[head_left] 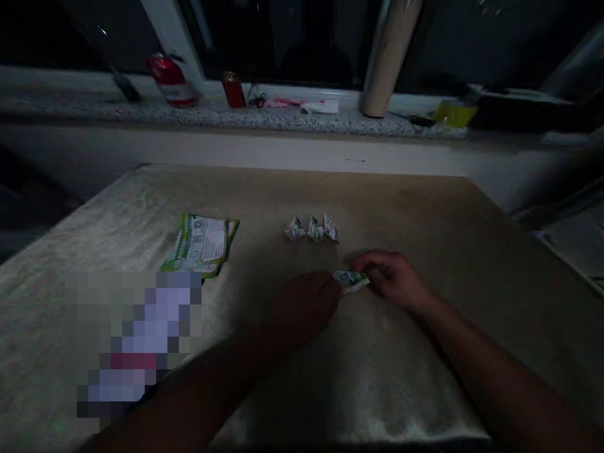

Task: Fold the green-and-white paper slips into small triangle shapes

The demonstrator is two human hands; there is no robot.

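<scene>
A small green and white printed packet [350, 281], partly folded, lies low over the table between my two hands. My left hand [306, 305] is closed on its left end, mostly in shadow. The right end is pinched by the fingers of my right hand [394, 277], which rests on its side. Just beyond, three small folded, pointed packets [315, 229] sit in a row on the table. Flat green and white printed packets [202, 242] lie overlapping to the left; how many there are I cannot tell.
A pixelated long object [155, 333] lies at the left of the table [401, 207]. On the windowsill [292, 123] behind stand a red canister [172, 82], a red jar [234, 91], a cardboard tube [389, 60] and a yellow item [455, 113]. The light is dim.
</scene>
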